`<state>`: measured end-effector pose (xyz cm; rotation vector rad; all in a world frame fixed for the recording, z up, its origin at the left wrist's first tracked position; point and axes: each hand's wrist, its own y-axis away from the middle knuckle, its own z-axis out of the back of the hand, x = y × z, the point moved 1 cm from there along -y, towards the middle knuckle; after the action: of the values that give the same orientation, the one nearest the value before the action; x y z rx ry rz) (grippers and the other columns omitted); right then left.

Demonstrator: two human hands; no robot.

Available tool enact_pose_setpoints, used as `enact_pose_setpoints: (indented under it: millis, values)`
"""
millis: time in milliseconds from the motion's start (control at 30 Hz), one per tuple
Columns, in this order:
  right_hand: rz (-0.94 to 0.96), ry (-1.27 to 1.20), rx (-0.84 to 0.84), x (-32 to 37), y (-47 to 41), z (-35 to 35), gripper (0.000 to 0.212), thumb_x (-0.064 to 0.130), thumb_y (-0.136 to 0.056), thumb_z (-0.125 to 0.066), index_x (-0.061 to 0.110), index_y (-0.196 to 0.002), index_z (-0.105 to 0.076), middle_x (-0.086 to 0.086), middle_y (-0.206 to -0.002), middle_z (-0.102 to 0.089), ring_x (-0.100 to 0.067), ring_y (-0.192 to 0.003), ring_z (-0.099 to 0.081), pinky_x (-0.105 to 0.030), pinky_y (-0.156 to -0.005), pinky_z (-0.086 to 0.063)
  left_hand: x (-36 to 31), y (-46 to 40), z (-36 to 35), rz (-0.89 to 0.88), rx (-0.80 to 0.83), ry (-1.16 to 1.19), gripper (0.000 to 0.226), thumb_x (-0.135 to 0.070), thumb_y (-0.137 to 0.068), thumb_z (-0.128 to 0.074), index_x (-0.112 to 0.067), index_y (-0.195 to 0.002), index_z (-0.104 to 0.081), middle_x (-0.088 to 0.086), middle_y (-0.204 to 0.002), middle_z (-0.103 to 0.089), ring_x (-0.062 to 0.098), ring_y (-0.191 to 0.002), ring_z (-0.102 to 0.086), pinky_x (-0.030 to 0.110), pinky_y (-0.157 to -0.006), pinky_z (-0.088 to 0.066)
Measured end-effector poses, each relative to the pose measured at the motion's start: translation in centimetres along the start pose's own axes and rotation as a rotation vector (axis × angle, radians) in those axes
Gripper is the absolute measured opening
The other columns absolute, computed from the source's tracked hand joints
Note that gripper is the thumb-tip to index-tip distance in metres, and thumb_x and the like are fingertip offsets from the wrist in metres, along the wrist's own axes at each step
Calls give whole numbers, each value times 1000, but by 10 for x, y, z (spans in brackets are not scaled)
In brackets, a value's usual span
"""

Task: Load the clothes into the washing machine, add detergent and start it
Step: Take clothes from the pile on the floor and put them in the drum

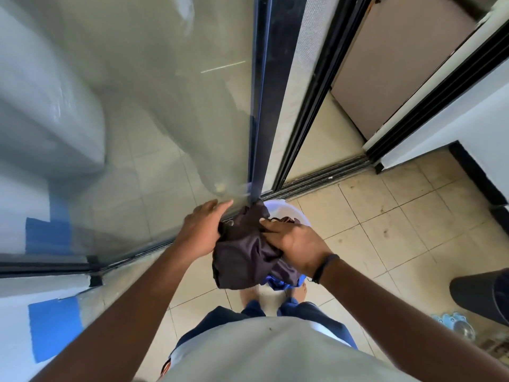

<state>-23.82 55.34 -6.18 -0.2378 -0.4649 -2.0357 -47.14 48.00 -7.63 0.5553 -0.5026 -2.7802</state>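
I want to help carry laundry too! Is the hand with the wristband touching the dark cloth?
Touching. The head view shows the right hand pressed on the dark cloth, its fingers curled into the folds.

Dark purple-brown garment [242,260], centre frame. Blue cloth [278,283] beneath it. White tub [289,210] rim. Cream floor tiles [385,224], dark grout, right. Black door frame [308,106]. Black wristband [325,267].

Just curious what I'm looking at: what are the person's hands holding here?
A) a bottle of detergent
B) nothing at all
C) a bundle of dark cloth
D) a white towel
C: both the left hand and the right hand are on a bundle of dark cloth, held over a white bucket on the tiled floor.
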Motion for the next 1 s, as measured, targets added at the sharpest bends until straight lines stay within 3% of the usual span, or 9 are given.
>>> enact_pose_setpoints:
  millis: [167, 267, 367, 500, 600, 700, 800, 933, 1000]
  values:
    - [290, 78, -249, 26, 15, 31, 33, 17, -85, -58, 15, -115, -70, -7, -135, -62, -24, -116, -65, -38, -86, -58, -37, -41, -30, -128, 165, -38, 64, -46, -95, -36, -57, -151, -8, 11, -167, -4, 38, -152, -4, 57, -118, -19]
    - [345, 32, -281, 31, 28, 41, 21, 9, -88, -61, 12, -107, -71, -7, -135, -62, -26, -121, -61, -40, -93, -54, -49, -51, -48, -209, 270, -132, 47, -56, -97, -28, -51, -142, -43, 3, -166, -10, 33, -153, 1, 57, -118, -13]
    - [337, 5, -296, 25, 46, 42, 25, 6, -89, -66, 9, -113, -70, -5, -138, -59, -23, -127, -56, -38, -102, -49, -53, -50, -47, -283, 205, -236, 40, -41, -96, -33, -28, -118, -64, 1, -145, -47, 29, -145, -30, 45, -109, -30]
    - [233, 15, -348, -4, 68, 39, 36, 18, -75, -77, 22, -111, -74, 0, -131, -66, -18, -118, -63, -31, -93, -55, -63, -37, -35, -249, 102, -196, 49, -42, -87, -27, -18, -94, -69, 7, -101, -67, 35, -97, -66, 38, -76, -50]
    - [-64, 35, 49, -34, 67, 32, 43, 30, -81, -68, 34, -124, -64, 7, -146, -51, -19, -133, -49, -42, -92, -56, -81, -27, -30, -162, -22, -109, 13, -15, -87, -52, -16, -89, -65, 5, -100, -63, 36, -92, -65, 39, -69, -48]
    - [-318, 71, 587, -50, 61, 38, 48, 25, -84, -60, 28, -131, -55, -3, -147, -44, -32, -130, -46, -48, -96, -52, -106, -13, -28, -192, -37, -32, 17, -6, -78, -57, -21, -77, -49, 3, -101, -54, 35, -88, -62, 40, -62, -46]
    - [-447, -99, 318, -52, 49, 56, 52, 31, -73, -70, 22, -121, -55, -9, -120, -63, -29, -100, -62, -35, -75, -54, -128, 3, -21, -238, -66, -23, 23, -8, -80, -61, -23, -80, -43, 0, -108, -50, 34, -84, -62, 37, -57, -41]
    - [-301, -183, -2, -39, 34, 45, 123, 56, -51, -72, 42, -155, -8, -7, -162, -16, -34, -149, -19, -51, -114, -34, -156, 26, 3, -345, -214, 11, 20, -3, -75, -64, -15, -91, -60, 0, -111, -54, 27, -83, -62, 30, -55, -31]
    - [-92, -199, -164, -36, 26, 29, 92, 40, -74, -62, 25, -156, -26, -8, -161, -27, -31, -151, -19, -46, -117, -33, -166, 37, 15, -463, -317, 46, 25, 2, -63, -70, -13, -82, -60, 2, -100, -59, 26, -75, -61, 25, -52, -26]
